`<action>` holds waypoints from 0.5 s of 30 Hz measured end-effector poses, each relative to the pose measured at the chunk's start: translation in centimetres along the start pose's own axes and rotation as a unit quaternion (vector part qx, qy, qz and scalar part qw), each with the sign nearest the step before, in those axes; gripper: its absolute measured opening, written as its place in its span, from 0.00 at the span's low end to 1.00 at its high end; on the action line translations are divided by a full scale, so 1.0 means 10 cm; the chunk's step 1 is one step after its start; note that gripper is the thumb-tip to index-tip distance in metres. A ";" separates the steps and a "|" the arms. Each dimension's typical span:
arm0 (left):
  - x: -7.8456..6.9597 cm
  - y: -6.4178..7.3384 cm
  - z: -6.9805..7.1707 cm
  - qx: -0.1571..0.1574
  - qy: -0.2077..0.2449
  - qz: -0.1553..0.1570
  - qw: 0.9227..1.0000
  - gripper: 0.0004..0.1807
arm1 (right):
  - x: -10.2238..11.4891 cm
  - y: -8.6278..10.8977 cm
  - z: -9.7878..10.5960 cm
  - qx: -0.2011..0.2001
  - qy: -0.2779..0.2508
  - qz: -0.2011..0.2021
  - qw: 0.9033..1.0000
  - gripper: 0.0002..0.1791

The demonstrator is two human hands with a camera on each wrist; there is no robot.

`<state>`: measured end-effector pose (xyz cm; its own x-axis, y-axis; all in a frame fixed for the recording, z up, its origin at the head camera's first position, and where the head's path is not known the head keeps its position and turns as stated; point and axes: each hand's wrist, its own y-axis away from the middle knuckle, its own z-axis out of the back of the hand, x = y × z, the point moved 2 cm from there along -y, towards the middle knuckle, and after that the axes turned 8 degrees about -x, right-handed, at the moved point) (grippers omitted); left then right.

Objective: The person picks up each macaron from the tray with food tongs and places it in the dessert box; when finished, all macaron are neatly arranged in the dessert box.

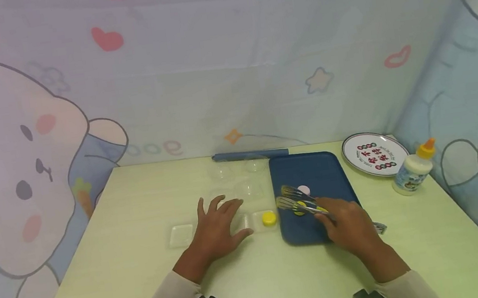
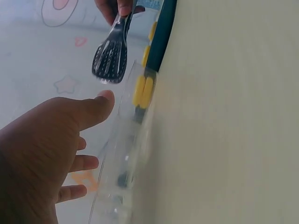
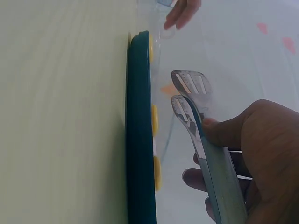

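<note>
My right hand (image 1: pixel 343 221) grips metal serving tongs (image 3: pixel 205 140) with slotted ends, held above the dark blue tray (image 1: pixel 309 165). The tong tips stand apart, nothing between them. Below them on the tray lie a yellow round piece (image 1: pixel 300 209) and a pale pink round piece (image 1: pixel 304 190). My left hand (image 1: pixel 215 227) is spread with fingers relaxed, holding nothing, over a row of clear plastic containers (image 1: pixel 181 235). A yellow round piece (image 1: pixel 269 218) sits in the container at the row's right end, beside the tray; in the left wrist view, yellow shows through its clear wall (image 2: pixel 124 100).
More clear plastic containers (image 1: pixel 249 189) stand behind the left hand. A dark blue rolled or bar-like thing (image 1: pixel 250 155) lies along the table's back edge. On the right are a white plate (image 1: pixel 375 154) with red print and a glue bottle (image 1: pixel 413 172) with an orange tip.
</note>
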<state>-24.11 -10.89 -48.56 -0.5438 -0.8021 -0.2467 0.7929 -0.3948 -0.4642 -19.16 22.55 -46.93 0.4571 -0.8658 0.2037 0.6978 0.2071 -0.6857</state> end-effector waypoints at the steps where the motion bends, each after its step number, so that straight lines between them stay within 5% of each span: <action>1: 0.03 0.02 0.01 0.002 -0.002 0.003 1.000 0.41 | -0.02 0.01 0.01 0.000 0.002 0.001 1.000 0.22; 15: 0.27 0.15 0.12 0.005 0.006 0.019 1.000 0.40 | -0.32 0.11 0.21 -0.006 0.027 -0.019 0.999 0.23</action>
<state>-24.07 -14.19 -48.90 -0.5169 -0.8112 -0.2733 0.8152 -0.3691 -0.4463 -18.64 26.49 -46.85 0.4003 -0.8962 0.1912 0.7065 0.1689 -0.6872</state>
